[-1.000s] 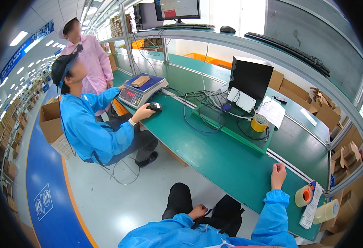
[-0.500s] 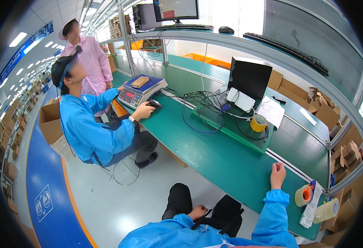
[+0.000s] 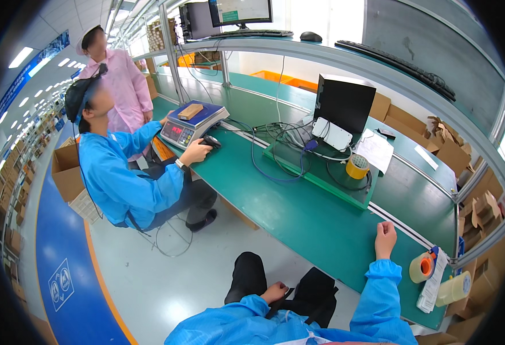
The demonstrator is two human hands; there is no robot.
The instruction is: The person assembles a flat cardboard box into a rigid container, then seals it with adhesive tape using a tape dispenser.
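My right hand (image 3: pixel 385 240) rests on the green worktop (image 3: pixel 298 230) as a loose fist, with nothing visible in it. Nearest to it, on its right, are a tape dispenser with a roll of clear tape (image 3: pixel 423 268), a strip of white labels (image 3: pixel 433 284) and a second clear tape roll (image 3: pixel 453 288). Down in my lap lies my left hand (image 3: pixel 275 292), fingers curled beside a black strap (image 3: pixel 287 296); whether it grips anything is hidden.
A seated co-worker (image 3: pixel 132 184) holds a black handheld scanner (image 3: pixel 211 141) beside a scale (image 3: pixel 190 127) bearing a small brown box (image 3: pixel 191 111). Another person (image 3: pixel 117 86) stands behind. Cables, a yellow tape roll (image 3: pixel 357 167) and a black panel (image 3: pixel 344 103) occupy the far side.
The coloured box on the monitor has turned from red to green. The whole view has shifted slightly. Both my hands stay in place, and the co-worker still holds the scanner.
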